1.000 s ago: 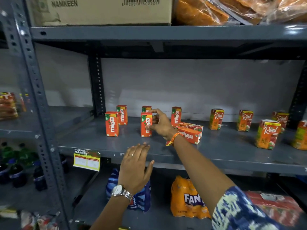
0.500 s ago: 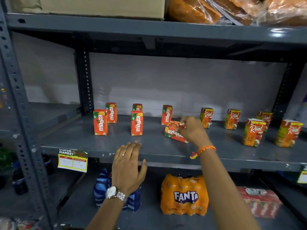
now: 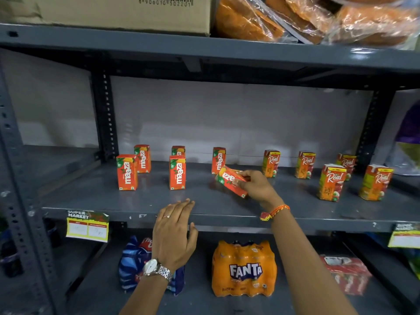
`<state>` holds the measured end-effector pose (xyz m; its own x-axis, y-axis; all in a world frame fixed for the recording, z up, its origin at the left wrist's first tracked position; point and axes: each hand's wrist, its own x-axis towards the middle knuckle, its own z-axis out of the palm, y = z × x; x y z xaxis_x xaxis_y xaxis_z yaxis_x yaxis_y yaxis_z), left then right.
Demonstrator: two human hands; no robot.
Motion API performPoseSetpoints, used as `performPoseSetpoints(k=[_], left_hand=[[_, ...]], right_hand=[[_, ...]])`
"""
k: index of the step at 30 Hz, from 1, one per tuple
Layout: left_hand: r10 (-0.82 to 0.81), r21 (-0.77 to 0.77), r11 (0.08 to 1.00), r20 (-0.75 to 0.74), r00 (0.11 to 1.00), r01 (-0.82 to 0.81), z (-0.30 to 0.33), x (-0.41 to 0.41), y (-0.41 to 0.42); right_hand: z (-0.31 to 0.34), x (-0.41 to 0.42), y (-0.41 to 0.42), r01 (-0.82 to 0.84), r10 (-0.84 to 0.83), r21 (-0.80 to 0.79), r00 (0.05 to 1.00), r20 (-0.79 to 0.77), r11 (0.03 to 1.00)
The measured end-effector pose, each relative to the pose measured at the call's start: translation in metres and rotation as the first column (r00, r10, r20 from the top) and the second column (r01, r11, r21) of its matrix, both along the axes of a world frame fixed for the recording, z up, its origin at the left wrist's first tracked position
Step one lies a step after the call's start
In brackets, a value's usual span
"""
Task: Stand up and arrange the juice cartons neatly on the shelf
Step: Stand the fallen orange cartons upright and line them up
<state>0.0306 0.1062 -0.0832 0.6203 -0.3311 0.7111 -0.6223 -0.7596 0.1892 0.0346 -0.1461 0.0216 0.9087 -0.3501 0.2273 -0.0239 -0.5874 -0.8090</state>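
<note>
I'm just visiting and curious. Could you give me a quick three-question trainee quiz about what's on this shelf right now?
1. True or false: the right hand has its grip on a tilted Maaza carton.
2. How many Maaza cartons stand upright on the middle shelf?
3. What does the left hand hold? A) a Real carton B) nothing C) the Fanta pack

Key: 1 true; 2 five; 3 B, it rests open at the shelf's front edge.
</note>
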Motion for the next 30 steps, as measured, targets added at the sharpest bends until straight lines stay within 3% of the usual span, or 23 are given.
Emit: performPoseSetpoints(k=[2, 5, 7, 9, 15, 20, 30], left_hand=[[0.004, -0.003, 1.000, -0.006, 1.000, -0.004, 0.000, -0.001, -0.001], [0.012, -0.002, 1.000, -0.008, 1.000, -0.012, 0.000, -0.002, -0.002], [0.015, 0.002, 1.000, -0.007, 1.000, -0.015, 0.000, -0.002, -0.002], [0.019, 0.005, 1.000, -0.010, 1.000, -0.019, 0.000, -0.002, -0.002], [0.033, 0.002, 0.999, -0.022, 0.999, -0.033, 0.001, -0.004, -0.002], [0.026, -0.013, 1.000, -0.031, 0.999, -0.026, 0.001, -0.006, -0.001], [0.022, -0.009, 1.000, -0.024, 0.999, -0.023, 0.004, -0.008, 0.000]], right_hand=[[-0.001, -0.008, 0.001, -0.053, 0.039, 0.276, 0.998, 0.057, 0.960], [-0.003, -0.019, 0.005, -0.168, 0.117, 0.586, 0.985, 0.125, 0.793], [-0.006, -0.026, 0.007, -0.235, 0.153, 0.700, 0.972, 0.178, 0.675], [-0.009, -0.029, 0.009, -0.272, 0.163, 0.728, 0.962, 0.219, 0.630], [-0.007, -0.030, 0.014, -0.308, 0.177, 0.688, 0.950, 0.256, 0.657], [0.005, -0.013, 0.025, -0.251, 0.161, 0.467, 0.961, 0.224, 0.848], [0.003, 0.022, 0.048, -0.171, 0.163, 0.167, 0.985, 0.060, 0.971]])
